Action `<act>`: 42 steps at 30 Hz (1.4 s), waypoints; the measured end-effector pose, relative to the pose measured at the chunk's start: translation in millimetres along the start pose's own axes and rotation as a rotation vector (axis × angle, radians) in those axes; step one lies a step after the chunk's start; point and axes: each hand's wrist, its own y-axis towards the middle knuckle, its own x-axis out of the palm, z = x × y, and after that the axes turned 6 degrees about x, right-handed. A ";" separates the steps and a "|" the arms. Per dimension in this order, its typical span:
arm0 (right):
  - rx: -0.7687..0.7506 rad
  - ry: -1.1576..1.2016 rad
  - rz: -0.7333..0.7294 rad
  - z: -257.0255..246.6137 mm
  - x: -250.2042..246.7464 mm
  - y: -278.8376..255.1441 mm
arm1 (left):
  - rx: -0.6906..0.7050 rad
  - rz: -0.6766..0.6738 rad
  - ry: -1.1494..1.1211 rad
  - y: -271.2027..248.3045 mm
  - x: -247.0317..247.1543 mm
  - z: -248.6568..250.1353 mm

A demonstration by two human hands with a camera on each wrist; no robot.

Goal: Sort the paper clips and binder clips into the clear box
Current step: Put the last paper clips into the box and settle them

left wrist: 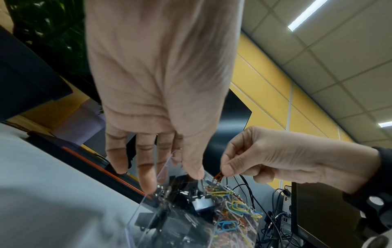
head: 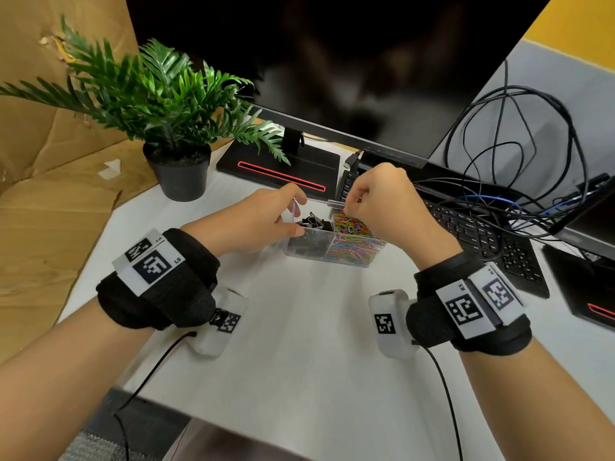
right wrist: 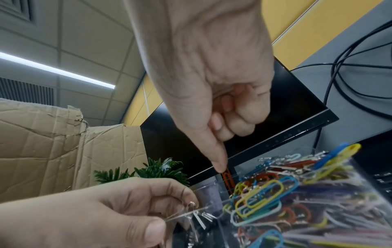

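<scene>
A clear box [head: 290, 251] stands on the white table, split into two compartments. Black binder clips [head: 314, 222] fill the left one and coloured paper clips [head: 353, 228] the right one. My left hand [head: 296, 212] grips the box's left wall [left wrist: 148, 214], thumb inside and fingers outside. My right hand [head: 347, 202] pinches an orange paper clip [left wrist: 218, 177] between thumb and forefinger. It hangs upright just above the paper clip pile [right wrist: 265, 193], with its lower end [right wrist: 228, 181] at the back of that compartment. The binder clips' silver handles [right wrist: 199, 219] show beside my left thumb.
A potted plant [head: 181, 174] stands at the back left, with a monitor [head: 332, 78] and its stand [head: 276, 168] behind the box. A black keyboard [head: 482, 234] and tangled cables [head: 515, 144] lie to the right. Cardboard [head: 50, 161] leans on the left.
</scene>
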 end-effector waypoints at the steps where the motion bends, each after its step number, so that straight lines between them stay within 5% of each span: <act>1: -0.005 -0.006 0.000 0.2 0.2 -0.6 | 0.001 -0.001 -0.001 0.0 0.0 0.0; 17: -0.032 -0.041 -0.049 1.9 2.7 0.7 | 0.002 -0.003 0.002 0.0 -0.2 -0.3; 26: 0.033 0.253 0.183 34.5 -40.1 -3.1 | -0.003 0.007 0.031 0.4 -0.7 0.8; 32: 0.039 0.309 0.215 52.1 -42.6 -11.1 | -0.032 0.025 0.033 -1.2 -8.0 -3.7; 37: 0.127 0.229 0.143 60.7 -21.0 -19.7 | -0.039 0.031 0.033 -1.7 -8.8 -4.0; 42: 0.099 0.267 -0.126 56.1 -6.7 -25.8 | -0.047 0.056 0.013 -1.9 -9.4 -2.6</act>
